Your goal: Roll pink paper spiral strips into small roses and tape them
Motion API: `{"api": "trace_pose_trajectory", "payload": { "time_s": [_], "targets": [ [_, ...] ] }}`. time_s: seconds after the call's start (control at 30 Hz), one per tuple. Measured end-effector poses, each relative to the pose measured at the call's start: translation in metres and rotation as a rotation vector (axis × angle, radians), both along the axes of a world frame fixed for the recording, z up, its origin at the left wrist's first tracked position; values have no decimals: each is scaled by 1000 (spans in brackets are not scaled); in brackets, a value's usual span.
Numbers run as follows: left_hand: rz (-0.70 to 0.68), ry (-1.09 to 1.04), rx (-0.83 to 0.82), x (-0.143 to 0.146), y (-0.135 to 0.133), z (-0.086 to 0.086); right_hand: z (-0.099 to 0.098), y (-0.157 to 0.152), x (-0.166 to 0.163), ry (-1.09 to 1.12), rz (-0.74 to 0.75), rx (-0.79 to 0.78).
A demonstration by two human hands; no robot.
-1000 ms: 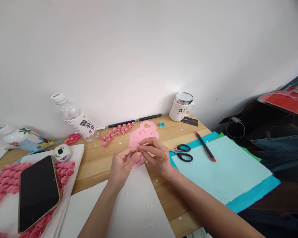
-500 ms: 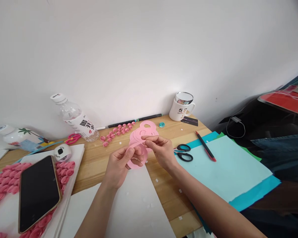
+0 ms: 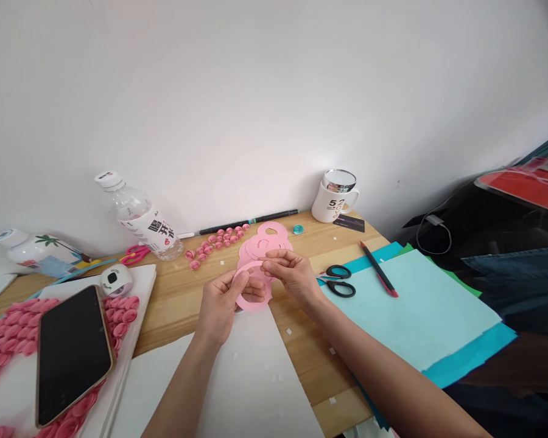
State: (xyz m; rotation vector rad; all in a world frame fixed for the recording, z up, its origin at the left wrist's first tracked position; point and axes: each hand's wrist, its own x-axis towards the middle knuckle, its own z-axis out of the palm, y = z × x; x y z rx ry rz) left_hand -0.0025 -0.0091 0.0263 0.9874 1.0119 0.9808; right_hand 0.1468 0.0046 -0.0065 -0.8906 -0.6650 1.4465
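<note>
Between my two hands is a pink paper ring (image 3: 254,306), held up in front of the table. My left hand (image 3: 223,298) pinches its left side between thumb and fingers. At its upper right edge, my right hand (image 3: 292,274) grips the paper between thumb and forefinger. Just behind lies a pile of similar pink paper cutouts (image 3: 274,231) with holes in them, partly hidden by my right hand. Several small rolled pink paper flowers (image 3: 218,242) lie to the left of the pile, and one teal paper roll (image 3: 298,229) to its right.
Black-handled scissors (image 3: 340,288) lie right of my hands, near pale blue paper sheets (image 3: 420,310) with a pen (image 3: 378,269) on top. A mug (image 3: 335,198) and a bottle (image 3: 148,219) stand by the wall. At left, a phone (image 3: 75,356) rests on pink paper flowers.
The strip at the top of the ring, raised before, now lies flatter, so the ring shows rounder. My right hand has shifted slightly; both hands keep hold of the paper.
</note>
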Motion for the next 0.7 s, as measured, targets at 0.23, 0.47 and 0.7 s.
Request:
{"api": "trace_pose_trajectory", "payload": {
  "time_s": [0.23,0.47,0.7],
  "targets": [
    [-6,59,61,4,-1,0,-4,0,0,-86,22,30],
    [24,160,126,6,-2,-5,-9,1,-4,-121,77,84],
    [93,163,49,5,-1,-6,-8,1,-1,-46,160,15]
  ]
}}
